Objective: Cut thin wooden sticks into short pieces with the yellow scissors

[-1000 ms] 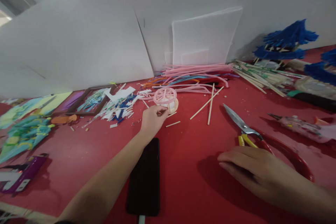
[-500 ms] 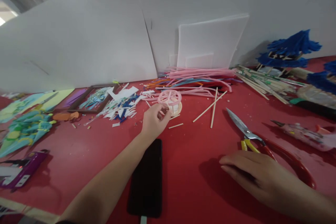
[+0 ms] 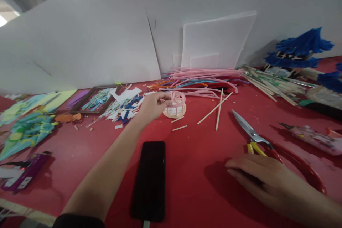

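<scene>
Red table (image 3: 189, 171) against a pale wall (image 3: 101, 39); small pink frame (image 3: 182, 101) open to a knock.
Frame stands mid-table, before a heap of pink straws (image 3: 205, 74), left of two crossed sticks (image 3: 219, 109). Left hand (image 3: 153, 107) at its rim, thumb and forefinger nearly together; pinching or merely touching, cannot tell. Right hand (image 3: 256, 174) loosely curled near the scissors (image 3: 253, 136), nothing seen in it, underside hidden. Likely trouble: a sideways push from the left fingers could tip the frame or loosen its thin posts, no second hand bracing it. Right-hand drift could shove the scissors toward the sticks.
</scene>
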`<state>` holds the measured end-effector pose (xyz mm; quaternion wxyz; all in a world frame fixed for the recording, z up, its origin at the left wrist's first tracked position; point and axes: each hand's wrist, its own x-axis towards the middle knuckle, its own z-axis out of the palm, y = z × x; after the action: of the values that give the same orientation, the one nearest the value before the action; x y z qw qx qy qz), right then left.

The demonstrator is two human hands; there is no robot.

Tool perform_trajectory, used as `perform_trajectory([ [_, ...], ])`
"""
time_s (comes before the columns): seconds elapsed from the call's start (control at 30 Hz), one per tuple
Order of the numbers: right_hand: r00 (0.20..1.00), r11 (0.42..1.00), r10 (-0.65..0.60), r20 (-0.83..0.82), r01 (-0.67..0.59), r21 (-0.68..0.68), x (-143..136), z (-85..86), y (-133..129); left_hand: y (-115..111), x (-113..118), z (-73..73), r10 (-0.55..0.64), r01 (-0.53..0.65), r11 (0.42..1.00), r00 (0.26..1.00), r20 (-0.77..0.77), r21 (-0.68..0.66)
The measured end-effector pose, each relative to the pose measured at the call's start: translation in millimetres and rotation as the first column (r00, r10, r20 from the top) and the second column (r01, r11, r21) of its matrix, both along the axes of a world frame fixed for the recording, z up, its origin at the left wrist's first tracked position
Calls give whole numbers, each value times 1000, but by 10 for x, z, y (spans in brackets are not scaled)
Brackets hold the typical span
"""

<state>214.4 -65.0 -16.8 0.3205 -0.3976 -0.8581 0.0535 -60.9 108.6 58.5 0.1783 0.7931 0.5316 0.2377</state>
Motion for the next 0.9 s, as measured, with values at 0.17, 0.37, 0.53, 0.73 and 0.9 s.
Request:
perform_trajectory([
  [0.17,1000,1000,6,11,-6,6,9,6,-2,25,-19,-50,-45,45,999,999,-5,26],
  [0.37,1000,1000,9,4,-9,-4,20,-19,1,18,-40,-50,-65,66,997,998,-19,36],
  [0.53,999,1000,19,34,-18,-21,14,-17,0,29,-19,-54,-53,43,996,991,126,81],
  [0.73,997,999,29,67,-27,-33,14,-4,2,25,-158,-24,268,-274,959,960,86,67],
  [0.9,998,999,26,56,-25,-22,8,-1,-1,-151,-276,-33,455,-334,877,811,-368,346],
])
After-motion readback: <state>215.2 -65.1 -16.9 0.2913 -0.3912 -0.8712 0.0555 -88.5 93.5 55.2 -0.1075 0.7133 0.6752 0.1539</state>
